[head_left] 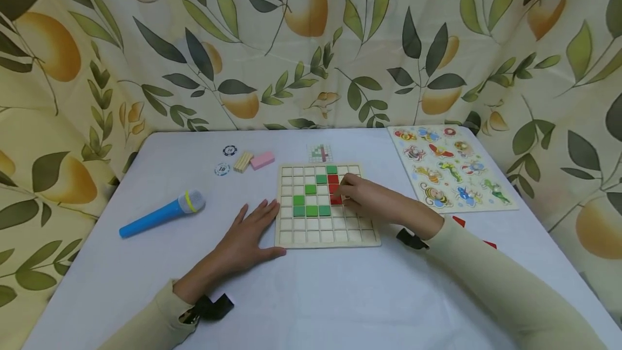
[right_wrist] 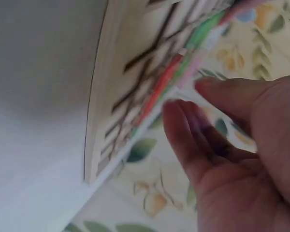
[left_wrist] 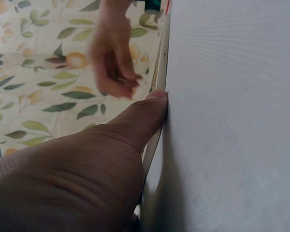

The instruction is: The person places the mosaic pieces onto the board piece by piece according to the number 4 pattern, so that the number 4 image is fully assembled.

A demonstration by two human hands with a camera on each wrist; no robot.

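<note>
A wooden grid board (head_left: 328,238) lies on the white table, with several green tiles (head_left: 298,210) and a column of red tiles (head_left: 332,179) set in its squares. Over the lower red tiles, at the right of the column, hovers my right hand (head_left: 371,199). In the right wrist view its thumb and curved fingers (right_wrist: 176,123) stand apart with nothing visible between them. My left hand (head_left: 248,236) lies spread on the table, fingers and thumb touching the board's left edge. The left wrist view shows its thumb (left_wrist: 140,118) against the board's side.
Behind the board lies a small pattern card (head_left: 318,153). A blue toy microphone (head_left: 162,215), two round chips (head_left: 222,169), wooden sticks (head_left: 243,162) and a pink block (head_left: 263,160) are on the left. An insect puzzle board (head_left: 452,169) lies right; red pieces (head_left: 489,244) show beside my right sleeve.
</note>
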